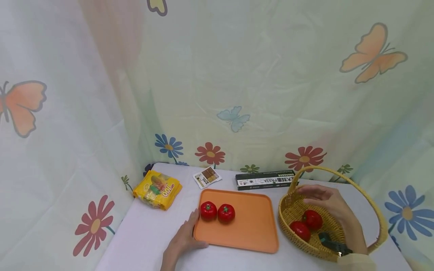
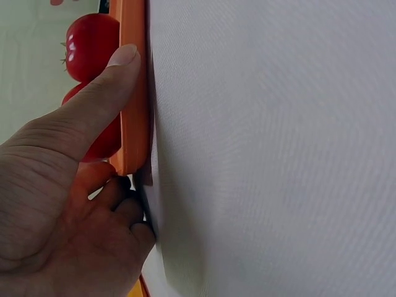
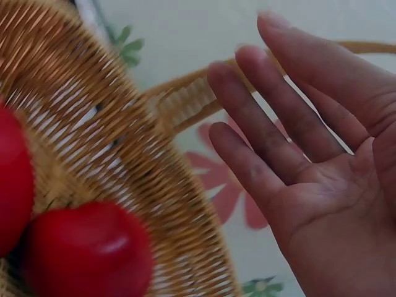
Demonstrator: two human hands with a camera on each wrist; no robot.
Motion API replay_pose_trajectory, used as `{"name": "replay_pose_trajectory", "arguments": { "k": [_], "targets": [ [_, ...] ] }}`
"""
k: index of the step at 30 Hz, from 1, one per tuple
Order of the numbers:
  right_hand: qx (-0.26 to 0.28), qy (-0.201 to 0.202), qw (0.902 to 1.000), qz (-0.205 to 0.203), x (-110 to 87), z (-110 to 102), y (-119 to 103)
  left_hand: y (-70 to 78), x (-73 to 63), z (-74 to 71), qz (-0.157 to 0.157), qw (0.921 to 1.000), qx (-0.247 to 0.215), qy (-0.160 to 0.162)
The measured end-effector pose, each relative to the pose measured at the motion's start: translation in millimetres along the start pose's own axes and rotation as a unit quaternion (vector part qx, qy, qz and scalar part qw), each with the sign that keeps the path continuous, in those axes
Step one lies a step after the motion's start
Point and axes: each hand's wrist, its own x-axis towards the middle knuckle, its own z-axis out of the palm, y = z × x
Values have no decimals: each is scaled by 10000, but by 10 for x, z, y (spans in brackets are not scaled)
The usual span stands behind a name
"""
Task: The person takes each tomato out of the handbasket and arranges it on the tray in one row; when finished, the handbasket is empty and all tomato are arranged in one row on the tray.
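My left hand (image 1: 184,237) grips the near left corner of an orange tray (image 1: 251,222). In the left wrist view its thumb (image 2: 105,93) lies against the tray's side wall, and the other fingers bend at the corner, partly hidden by the tray. Two glossy red tomatoes (image 1: 208,211) with green tops sit side by side at the tray's left end. Over the wicker basket (image 1: 288,205) on the right, my right hand (image 1: 323,199) is held with fingers spread and nothing in them. Inside the basket lie two red, rounded fruits (image 3: 90,250), below the hand.
A yellow snack packet (image 1: 157,189) lies at the back left. Behind the tray are a small white-and-brown sachet (image 1: 207,177) and a long dark pasta box (image 1: 264,180). The basket's tall handle (image 1: 367,201) arches around the right forearm. A flowered curtain (image 1: 217,82) encloses the table.
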Motion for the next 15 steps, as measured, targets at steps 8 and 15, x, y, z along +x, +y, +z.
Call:
{"name": "replay_pose_trajectory", "arguments": {
  "k": [8, 15],
  "targets": [
    [-675, 159, 9929, 971, 3, 34, 313, 13, -3, -3, 36, 10000, 1, -29],
    [-1011, 333, 9873, 1179, -22, 45, 384, 11, -9, -17, 142, 9999, 36, 10]
  ]
}}
